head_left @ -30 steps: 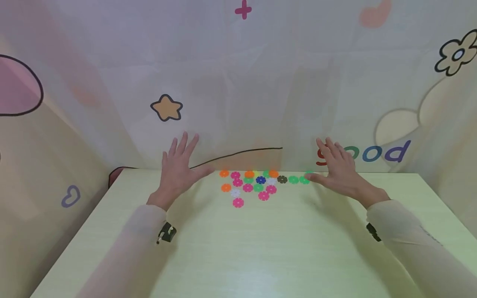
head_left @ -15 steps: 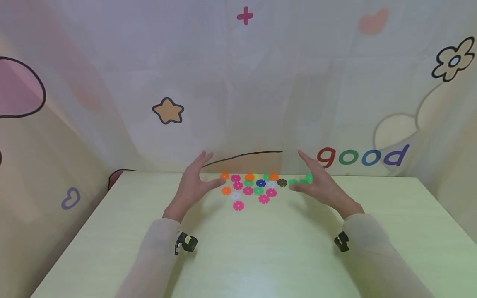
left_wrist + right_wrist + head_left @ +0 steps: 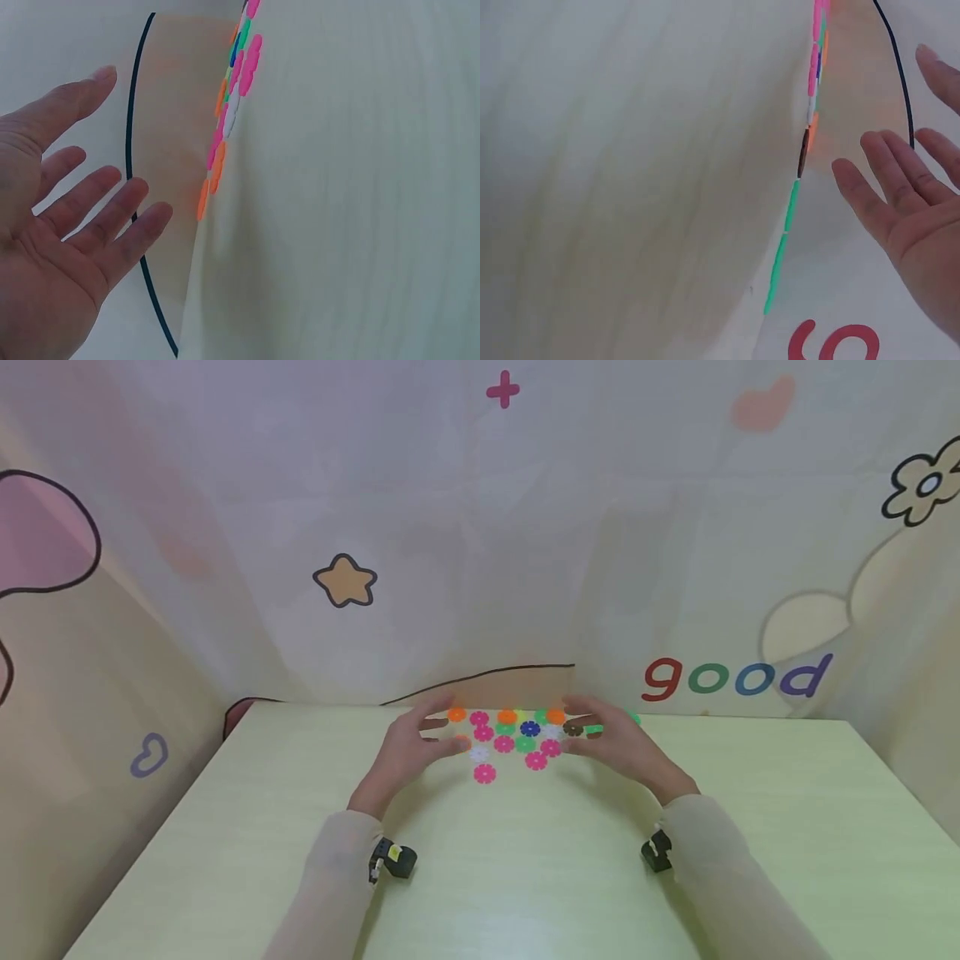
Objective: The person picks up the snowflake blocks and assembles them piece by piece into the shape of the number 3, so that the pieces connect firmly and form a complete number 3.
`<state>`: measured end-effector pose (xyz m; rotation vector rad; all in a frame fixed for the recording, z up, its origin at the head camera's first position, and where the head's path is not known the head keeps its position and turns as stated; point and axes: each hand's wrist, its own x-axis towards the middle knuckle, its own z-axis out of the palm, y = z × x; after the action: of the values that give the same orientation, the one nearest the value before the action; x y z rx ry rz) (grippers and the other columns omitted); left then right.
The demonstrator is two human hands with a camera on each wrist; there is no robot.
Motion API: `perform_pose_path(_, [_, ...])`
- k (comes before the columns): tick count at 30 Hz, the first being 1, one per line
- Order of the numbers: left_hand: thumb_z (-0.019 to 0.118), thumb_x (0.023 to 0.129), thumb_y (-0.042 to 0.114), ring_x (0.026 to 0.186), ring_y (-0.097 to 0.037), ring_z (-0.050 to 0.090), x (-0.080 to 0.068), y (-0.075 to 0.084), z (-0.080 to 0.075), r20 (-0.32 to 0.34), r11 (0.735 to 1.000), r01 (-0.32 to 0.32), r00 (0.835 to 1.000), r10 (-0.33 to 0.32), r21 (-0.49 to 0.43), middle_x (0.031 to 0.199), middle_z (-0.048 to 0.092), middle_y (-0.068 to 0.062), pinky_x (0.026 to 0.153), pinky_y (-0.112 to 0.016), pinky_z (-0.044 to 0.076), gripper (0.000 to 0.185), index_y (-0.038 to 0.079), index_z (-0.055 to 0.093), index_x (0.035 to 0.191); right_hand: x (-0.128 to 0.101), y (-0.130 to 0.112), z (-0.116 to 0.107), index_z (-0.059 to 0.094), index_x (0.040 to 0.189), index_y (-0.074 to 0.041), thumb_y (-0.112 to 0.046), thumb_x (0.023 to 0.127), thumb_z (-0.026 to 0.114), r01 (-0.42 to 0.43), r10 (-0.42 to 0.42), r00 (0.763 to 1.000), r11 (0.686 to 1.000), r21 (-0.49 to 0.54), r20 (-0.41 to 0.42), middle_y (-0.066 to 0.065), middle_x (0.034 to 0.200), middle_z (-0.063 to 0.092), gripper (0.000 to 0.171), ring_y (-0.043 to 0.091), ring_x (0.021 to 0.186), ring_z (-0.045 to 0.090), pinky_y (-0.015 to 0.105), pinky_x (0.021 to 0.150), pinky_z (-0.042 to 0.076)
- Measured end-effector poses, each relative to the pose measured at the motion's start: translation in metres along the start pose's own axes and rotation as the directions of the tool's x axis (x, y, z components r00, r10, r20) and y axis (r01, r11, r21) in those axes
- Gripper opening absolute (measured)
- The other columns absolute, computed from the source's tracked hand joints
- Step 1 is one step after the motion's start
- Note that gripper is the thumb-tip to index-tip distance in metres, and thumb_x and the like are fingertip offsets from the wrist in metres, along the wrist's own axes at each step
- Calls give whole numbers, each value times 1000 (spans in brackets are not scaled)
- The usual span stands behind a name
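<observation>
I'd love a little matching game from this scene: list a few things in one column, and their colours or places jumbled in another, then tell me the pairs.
Things:
1. left hand
2. right hand
3. nearest flower disc
4. star drawing

Descriptions:
A. pink, alone at the near edge of the pile
B. orange-tan, on the backdrop behind the table
C. open, at the end of the disc pile with the orange discs
D. open, at the end of the pile with the brown and green discs

Pairs: 1-C, 2-D, 3-A, 4-B

A pale green table (image 3: 525, 877) stands before a cartoon-printed backdrop (image 3: 480, 527).
</observation>
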<state>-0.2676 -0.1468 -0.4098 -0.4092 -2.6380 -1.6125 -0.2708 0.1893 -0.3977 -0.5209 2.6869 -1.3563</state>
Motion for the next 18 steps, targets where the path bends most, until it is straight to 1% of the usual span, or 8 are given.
perform_pose_path(3, [86, 93, 19, 137, -34, 58, 1, -1, 2, 12, 1000, 15, 1000, -14, -20, 154, 57, -10, 102, -53, 57, 74, 14, 51, 158, 4, 0, 0, 51, 155, -5, -19, 97, 80, 21, -21, 1000, 999, -25, 22, 21, 144, 62, 66, 41, 131, 60, 59, 103, 54])
perform_pose_path(6, [85, 93, 19, 132, -32, 62, 2, -2, 5, 38, 999, 36, 999, -35, -39, 147, 63, -9, 102, -52, 57, 66, 12, 57, 153, 9, 4, 2, 58, 149, -4, -19, 97, 80, 16, -14, 999, 999, -38, 52, 17, 138, 66, 59, 37, 127, 62, 55, 101, 56])
perform_pose_path(11, [86, 92, 18, 117, -27, 69, 4, -4, 8, 104, 994, 87, 991, -80, -65, 130, 72, -7, 95, -43, 60, 53, 10, 68, 141, 17, 8, 7, 66, 140, -3, -18, 96, 81, -5, 10, 992, 999, -42, 129, 11, 126, 72, 48, 31, 118, 66, 46, 93, 60])
perform_pose_path(15, [87, 91, 18, 108, -22, 70, 6, -5, 11, 150, 994, 107, 983, -105, -3, 118, 75, -2, 91, -38, 60, 46, 11, 73, 134, 24, 7, 12, 70, 135, -2, -15, 95, 82, -3, 14, 983, 998, -63, 181, 6, 116, 74, 44, 28, 112, 67, 38, 87, 61])
perform_pose_path(18, [86, 92, 17, 106, -20, 69, 8, -6, 13, 179, 993, 102, 978, -111, 55, 113, 75, 2, 91, -36, 61, 40, 12, 75, 130, 28, 5, 15, 72, 130, -3, -13, 94, 83, -1, 17, 980, 997, -81, 199, 5, 114, 74, 40, 27, 108, 68, 36, 86, 62])
